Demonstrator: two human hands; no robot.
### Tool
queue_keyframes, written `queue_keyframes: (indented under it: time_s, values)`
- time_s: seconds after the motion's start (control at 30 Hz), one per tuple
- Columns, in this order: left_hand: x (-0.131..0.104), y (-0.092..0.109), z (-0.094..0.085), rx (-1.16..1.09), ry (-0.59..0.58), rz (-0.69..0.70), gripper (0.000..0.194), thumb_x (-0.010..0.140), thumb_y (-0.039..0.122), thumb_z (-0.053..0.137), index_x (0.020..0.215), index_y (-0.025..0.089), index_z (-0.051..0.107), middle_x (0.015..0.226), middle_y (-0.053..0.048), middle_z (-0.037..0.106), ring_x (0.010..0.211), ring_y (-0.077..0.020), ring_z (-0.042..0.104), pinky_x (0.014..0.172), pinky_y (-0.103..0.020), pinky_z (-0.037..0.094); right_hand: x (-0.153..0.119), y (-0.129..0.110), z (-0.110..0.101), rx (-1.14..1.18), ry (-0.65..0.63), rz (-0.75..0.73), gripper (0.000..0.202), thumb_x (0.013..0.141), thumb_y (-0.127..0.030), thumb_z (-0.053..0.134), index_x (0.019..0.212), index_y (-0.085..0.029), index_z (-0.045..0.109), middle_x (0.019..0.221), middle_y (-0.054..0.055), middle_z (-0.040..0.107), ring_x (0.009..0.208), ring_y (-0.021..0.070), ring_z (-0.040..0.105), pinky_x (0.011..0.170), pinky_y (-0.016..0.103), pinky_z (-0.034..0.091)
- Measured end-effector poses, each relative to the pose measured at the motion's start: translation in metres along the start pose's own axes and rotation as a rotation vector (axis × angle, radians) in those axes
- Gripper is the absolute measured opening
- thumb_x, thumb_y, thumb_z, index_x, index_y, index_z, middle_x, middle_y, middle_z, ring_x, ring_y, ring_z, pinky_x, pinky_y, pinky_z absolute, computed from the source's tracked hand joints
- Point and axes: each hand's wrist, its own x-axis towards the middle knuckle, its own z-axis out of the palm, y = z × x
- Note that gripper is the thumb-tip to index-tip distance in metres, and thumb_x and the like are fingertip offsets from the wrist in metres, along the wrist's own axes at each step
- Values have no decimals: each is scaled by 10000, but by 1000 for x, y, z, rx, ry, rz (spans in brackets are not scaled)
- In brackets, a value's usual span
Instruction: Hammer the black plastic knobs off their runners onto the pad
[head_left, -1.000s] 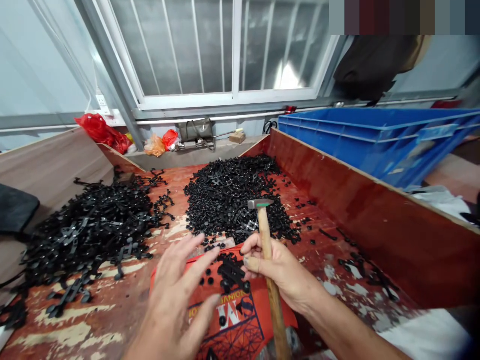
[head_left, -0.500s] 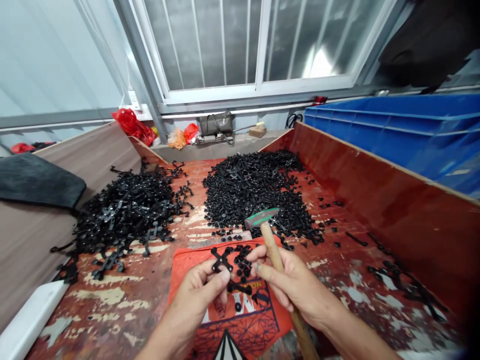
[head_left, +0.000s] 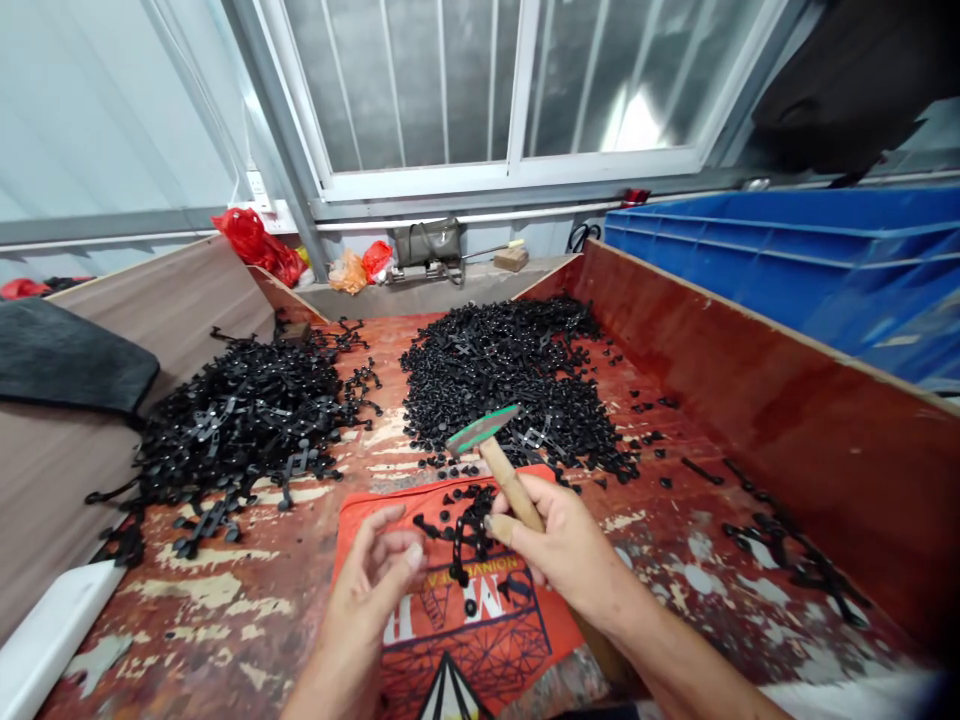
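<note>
A hammer (head_left: 511, 484) with a wooden handle and a green-edged metal head is gripped in my right hand (head_left: 566, 540); its head points up and to the left. My left hand (head_left: 373, 580) is empty, with thumb and fingers apart, over the left side of a printed red cloth (head_left: 487, 640). Between my hands, small black linked parts (head_left: 459, 550) and round black pieces lie on the cloth, some of them overlapping. Part of the cluster is hidden behind my right fingers.
A dense heap of small black pieces (head_left: 495, 370) lies beyond the cloth. Another heap of black linked parts (head_left: 240, 420) sits to the left. A red-brown board (head_left: 720, 350) and a blue crate (head_left: 787, 260) border the right side.
The black cross-shaped part has left my left hand, which has opened. My right hand and the hammer have shifted left, and the hammer head is further left.
</note>
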Motion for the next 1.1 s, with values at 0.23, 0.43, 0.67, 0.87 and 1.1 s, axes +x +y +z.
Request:
queue_keyframes:
  time_s: [0.23,0.43,0.67,0.87,1.1]
  values:
    - [-10,3,16,-128,-54,-76,475,748,487,770,1113,190,707,1122,-110,720,1128,-263,619,1018,-356,433,-3,3,9,18,54,-22,231,743,-371,708,761,-203,550,570,-81,471,392,65,374,365,186,316]
    - [-11,21,23,-228,-64,-132,316,815,432,719,1060,234,713,1240,-68,647,1190,-260,555,923,-374,526,-10,14,15,-39,52,-25,197,752,-343,712,760,-196,581,549,-80,471,423,78,387,407,194,351]
    - [-8,46,-23,33,15,-120,336,741,427,776,977,200,701,1020,-50,668,858,-186,613,714,-291,554,-24,25,-7,-32,33,-38,275,772,-439,725,887,-192,683,747,5,632,648,162,580,572,253,482]
    - [9,34,-38,575,-74,27,386,874,531,541,856,174,685,899,-50,692,875,-221,602,753,-287,457,-36,45,-30,-101,70,7,283,829,-434,649,961,-185,677,763,19,633,690,189,585,601,278,473]
    - [43,15,-26,1079,-162,216,408,936,446,361,647,201,513,643,-6,552,648,-190,530,636,-284,340,-48,63,-40,-340,-13,6,197,944,-333,519,1020,-210,653,709,-35,529,634,147,465,546,239,336]
